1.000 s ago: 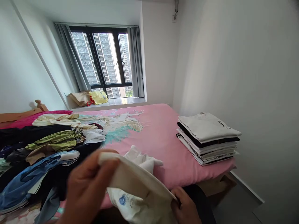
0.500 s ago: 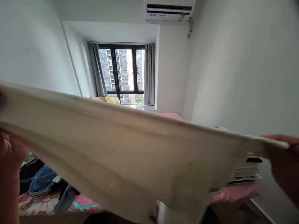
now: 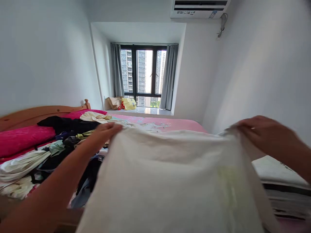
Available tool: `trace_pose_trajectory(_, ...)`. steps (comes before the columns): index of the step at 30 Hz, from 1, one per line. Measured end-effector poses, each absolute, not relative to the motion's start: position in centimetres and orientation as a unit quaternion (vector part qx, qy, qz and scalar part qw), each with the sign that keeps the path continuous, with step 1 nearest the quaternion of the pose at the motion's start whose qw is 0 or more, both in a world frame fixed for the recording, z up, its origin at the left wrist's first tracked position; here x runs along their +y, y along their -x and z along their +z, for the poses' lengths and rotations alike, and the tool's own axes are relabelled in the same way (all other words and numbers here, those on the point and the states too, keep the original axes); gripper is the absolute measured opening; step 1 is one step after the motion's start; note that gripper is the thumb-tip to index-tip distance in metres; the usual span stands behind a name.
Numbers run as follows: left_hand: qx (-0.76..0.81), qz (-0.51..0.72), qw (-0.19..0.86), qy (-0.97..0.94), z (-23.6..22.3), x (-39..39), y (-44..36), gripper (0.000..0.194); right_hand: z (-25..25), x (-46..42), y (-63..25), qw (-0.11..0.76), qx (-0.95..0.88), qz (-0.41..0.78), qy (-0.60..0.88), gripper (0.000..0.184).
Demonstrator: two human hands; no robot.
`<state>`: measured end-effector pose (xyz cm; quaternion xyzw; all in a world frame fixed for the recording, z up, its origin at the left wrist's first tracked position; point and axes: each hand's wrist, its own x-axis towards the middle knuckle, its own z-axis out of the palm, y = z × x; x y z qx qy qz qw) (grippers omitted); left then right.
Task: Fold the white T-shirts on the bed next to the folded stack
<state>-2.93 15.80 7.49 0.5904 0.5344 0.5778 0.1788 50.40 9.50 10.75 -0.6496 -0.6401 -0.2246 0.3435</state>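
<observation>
A white garment [image 3: 170,181] hangs spread in front of me, its upper edge stretched between my two hands. At its upper left corner my left hand [image 3: 108,130] is closed in a pinch. My right hand [image 3: 259,131] grips the upper right corner the same way. A pale yellow-green patch shows on the right part of the cloth, and the lower end runs out of view. Whether it is a shirt or another piece of clothing, I cannot tell.
Rumpled clothes [image 3: 65,142] cover the left of the bed, by a bright pink pillow [image 3: 26,136] and a wooden headboard [image 3: 43,111]. Folded clothes [image 3: 286,194] are stacked at the right. Bags [image 3: 128,103] sit on the windowsill beyond the pink bedding [image 3: 179,124].
The garment has gone from a slanted, tightly stretched band close to me to hanging down farther out, upper edge nearly level. Both hands have moved inward and forward. The view has turned left.
</observation>
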Motion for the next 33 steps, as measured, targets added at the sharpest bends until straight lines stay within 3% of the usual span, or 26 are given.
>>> trace_pose_trajectory(3, 0.558, 0.541, 0.196, -0.598, 8.2, 20.3, 1.9, 0.033, 11.6, 16.0, -47.6, 0.236, -0.637, -0.205, 0.704, 0.046)
trace_pose_trajectory(8, 0.584, 0.556, 0.203, -0.556, 3.6, 24.8, 0.4, 0.05, 6.6, 21.1, -45.8, 0.345, -0.591, -0.136, 0.717, 0.049)
trace_pose_trajectory(12, 0.621, 0.484, 0.242, -0.567, -7.3, 20.5, 1.4, 0.042, -6.9, 16.9, -46.9, 0.3, -0.683, -0.064, 0.663, 0.036)
trace_pose_trajectory(16, 0.681, 0.413, 0.247, -0.553, -17.7, 13.8, 2.0, 0.029, -22.8, 9.8, -49.6, 0.317, -0.608, -0.009, 0.728, 0.056)
trace_pose_trajectory(19, 0.712, 0.364, 0.212, -0.562, -21.1, 12.2, 0.8, 0.022, -29.1, 6.4, -50.4, 0.311, -0.559, -0.018, 0.768, 0.059)
trace_pose_trajectory(27, 0.77, 0.23, 0.131, -0.581, -21.0, 16.1, -3.6, 0.035, -28.0, 6.5, -48.5, 0.371, -0.536, -0.081, 0.754, 0.078)
trace_pose_trajectory(33, 0.764, 0.217, 0.127, -0.594, -21.5, 16.6, -3.3, 0.041, -27.5, 6.5, -48.0, 0.358, -0.536, -0.096, 0.759, 0.047)
